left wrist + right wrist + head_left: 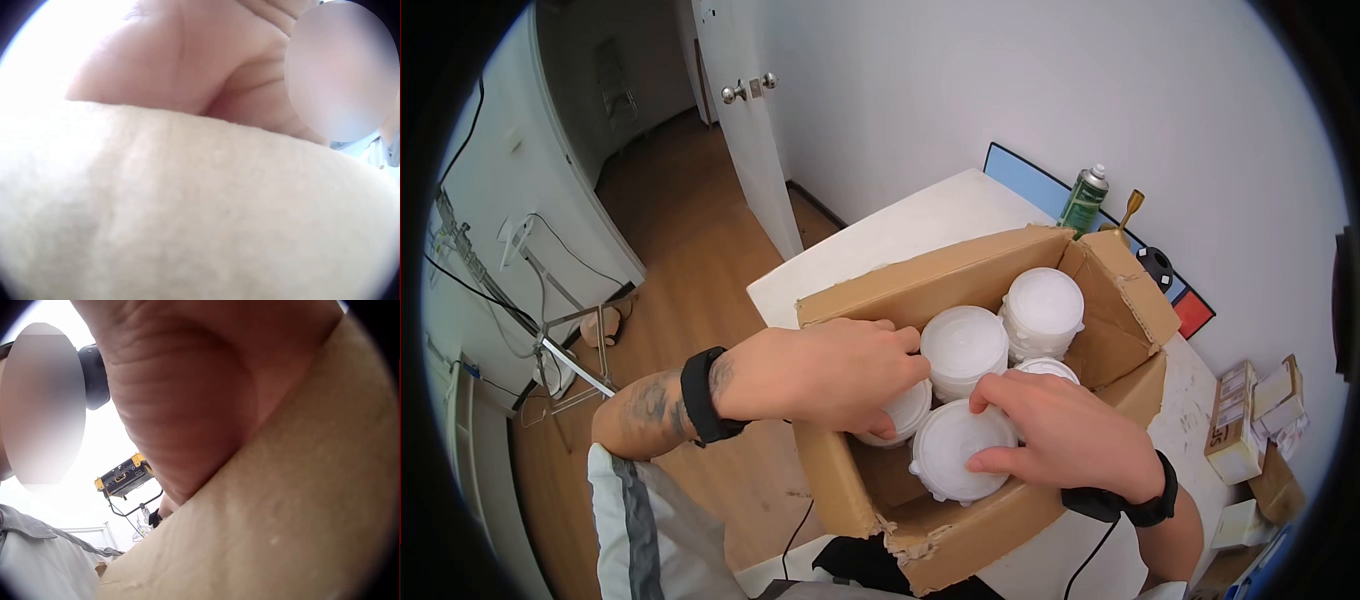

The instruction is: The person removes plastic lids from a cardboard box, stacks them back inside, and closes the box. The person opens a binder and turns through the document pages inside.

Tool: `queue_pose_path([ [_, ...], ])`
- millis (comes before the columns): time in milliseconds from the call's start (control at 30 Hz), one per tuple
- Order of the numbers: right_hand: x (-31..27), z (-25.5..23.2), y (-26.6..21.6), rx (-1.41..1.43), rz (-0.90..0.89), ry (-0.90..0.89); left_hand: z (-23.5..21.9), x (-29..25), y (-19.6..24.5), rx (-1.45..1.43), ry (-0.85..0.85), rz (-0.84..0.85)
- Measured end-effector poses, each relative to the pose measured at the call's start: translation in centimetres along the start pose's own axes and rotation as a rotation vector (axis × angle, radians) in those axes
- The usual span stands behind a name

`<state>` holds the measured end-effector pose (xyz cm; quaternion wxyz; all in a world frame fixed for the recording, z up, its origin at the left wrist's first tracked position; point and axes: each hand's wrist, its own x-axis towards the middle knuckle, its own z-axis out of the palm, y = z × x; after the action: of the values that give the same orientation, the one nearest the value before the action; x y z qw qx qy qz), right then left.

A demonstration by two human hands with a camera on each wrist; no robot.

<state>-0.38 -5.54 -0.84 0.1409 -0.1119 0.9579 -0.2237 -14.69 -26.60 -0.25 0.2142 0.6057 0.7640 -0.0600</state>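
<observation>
An open cardboard box (pixel 940 262) holds several round white plastic tubs with clear lids. My left hand (pixel 840 372) reaches over the box's left side and grips a white tub (pixel 908 408), its thumb on the near side and its fingers bent over the far side. With thumb and index finger bent over its lid, my right hand (pixel 1065 440) holds the nearest tub (pixel 952 462); its other fingers are hidden. Behind stand another tub (pixel 963 345) and a stack of tubs (pixel 1043 305). Both wrist views show mostly palm and the cardboard wall (pixel 206 206).
The box sits on a white table (pixel 920 215) against the wall. Behind it are a green spray can (pixel 1085 200), a brass-coloured object (pixel 1133 207) and a blue panel (pixel 1025 180). Small cartons (pixel 1235 420) lie at right. A door (pixel 745 130) stands ajar at the back.
</observation>
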Motion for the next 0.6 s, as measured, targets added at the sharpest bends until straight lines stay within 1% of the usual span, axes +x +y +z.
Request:
queue_pose_path([
  [33, 0.0, 0.0, -0.2, 0.001, 0.006, 0.009, 0.1, -0.2, 0.2, 0.008, 0.000, 0.007],
  [100, -0.2, 0.2, -0.2, 0.029, 0.084, 0.069, 1.4, -1.7, 0.8, -0.050, 0.449, 0.034],
  [133, -0.9, 0.3, -0.1, 0.033, 0.098, 0.080, 1.7, -2.7, 1.2, -0.044, 0.445, 0.051],
  [200, -3.3, 0.8, 0.0, 0.083, 0.002, 0.485, 2.6, -5.1, 1.9, -0.170, 0.836, 0.024],
  [233, -4.6, 1.1, 0.9, 0.079, 0.019, 0.492, 3.9, -6.2, 1.6, -0.174, 0.970, -0.047],
  [267, -6.6, 1.4, 2.3, -0.001, 0.048, 0.612, 5.5, -7.4, 1.1, -0.181, 1.104, -0.121],
  [300, -8.4, 1.7, 3.6, -0.087, 0.075, 0.731, 7.4, -8.4, 0.4, -0.252, 1.159, -0.280],
  [333, -9.7, 2.2, 4.6, -0.099, 0.089, 0.734, 9.4, -9.2, -0.6, -0.327, 1.207, -0.443],
  [400, -11.4, 3.7, 7.3, -0.362, 0.292, 0.904, 13.8, -9.5, -3.1, -0.696, 1.178, -0.523],
  [433, -12.2, 4.6, 8.8, -0.269, 0.284, 0.759, 15.4, -9.5, -3.4, -0.709, 1.186, -0.511],
  [467, -11.8, 5.5, 9.2, -0.283, 0.292, 0.760, 16.8, -9.4, -3.4, -1.023, 1.098, -0.470],
  [500, -10.7, 6.7, 9.1, -0.212, 0.224, 0.780, 17.8, -9.0, -3.3, -1.323, 0.979, -0.419],
  [533, -9.6, 7.8, 9.1, -0.136, 0.157, 0.803, 18.6, -8.4, -2.9, -1.321, 0.970, -0.405],
  [600, -7.5, 9.1, 9.5, -0.151, 0.160, 0.844, 19.7, -7.0, -2.7, -1.884, 1.143, -0.322],
])
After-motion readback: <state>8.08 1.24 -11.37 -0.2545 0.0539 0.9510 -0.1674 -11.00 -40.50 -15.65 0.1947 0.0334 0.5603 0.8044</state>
